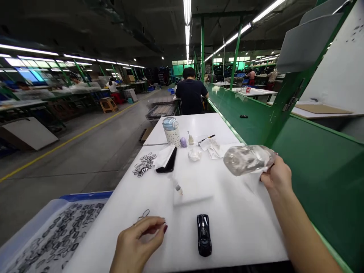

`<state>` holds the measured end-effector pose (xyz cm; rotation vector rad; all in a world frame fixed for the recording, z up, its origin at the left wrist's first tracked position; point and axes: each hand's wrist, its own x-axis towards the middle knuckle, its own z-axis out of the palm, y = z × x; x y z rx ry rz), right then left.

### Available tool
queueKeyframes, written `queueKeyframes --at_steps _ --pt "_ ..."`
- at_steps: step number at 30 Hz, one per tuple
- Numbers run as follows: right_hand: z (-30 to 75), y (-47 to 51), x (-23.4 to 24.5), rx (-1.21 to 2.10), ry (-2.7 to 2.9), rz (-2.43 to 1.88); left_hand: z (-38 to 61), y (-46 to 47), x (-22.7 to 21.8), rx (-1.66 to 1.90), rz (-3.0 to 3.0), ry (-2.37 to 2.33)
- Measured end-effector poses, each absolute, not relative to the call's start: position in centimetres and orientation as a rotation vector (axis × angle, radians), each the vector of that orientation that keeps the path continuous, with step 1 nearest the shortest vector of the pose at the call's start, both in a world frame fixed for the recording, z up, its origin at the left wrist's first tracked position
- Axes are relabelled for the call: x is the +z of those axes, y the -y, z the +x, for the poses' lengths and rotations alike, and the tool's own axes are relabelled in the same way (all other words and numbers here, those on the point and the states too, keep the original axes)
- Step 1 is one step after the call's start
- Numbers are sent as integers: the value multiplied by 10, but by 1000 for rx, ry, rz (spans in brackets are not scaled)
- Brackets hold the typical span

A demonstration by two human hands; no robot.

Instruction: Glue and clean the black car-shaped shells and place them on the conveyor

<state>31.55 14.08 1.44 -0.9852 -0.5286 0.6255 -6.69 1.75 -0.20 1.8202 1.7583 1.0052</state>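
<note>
My right hand (277, 176) grips a clear plastic bottle (247, 160), tilted on its side above the right of the white table. White tissue or thin sheet hangs just below that hand. My left hand (139, 242) is low over the table, thumb and forefinger pinched; whatever lies between their tips is too small to make out. Behind its knuckles lies a thin black ring (145, 213). To the right of this hand a glossy black toy car (204, 235) rests on the table. Farther up, a small dropper bottle (179, 189) lies by a white foam pad (193, 193).
Black rings (145, 163) lie piled beside a black phone (168, 163) partly under tissue. A tumbler (171, 131) and crumpled tissues (195, 153) stand farther back. A blue-rimmed tray (85, 196) of rings is at left; a green conveyor (313, 178) runs along the right. A person (191, 93) sits ahead.
</note>
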Motion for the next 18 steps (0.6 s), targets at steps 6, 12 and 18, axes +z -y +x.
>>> queueKeyframes --at_steps 6,12,18 --pt "300 -131 55 205 901 -1196 -24 -26 8 807 1759 -1582" --pt "269 -134 76 3 1645 -1223 -25 -25 2 905 1671 -1531" --pt "268 -134 103 128 1502 -1218 2 -7 10 1199 1173 -1149"
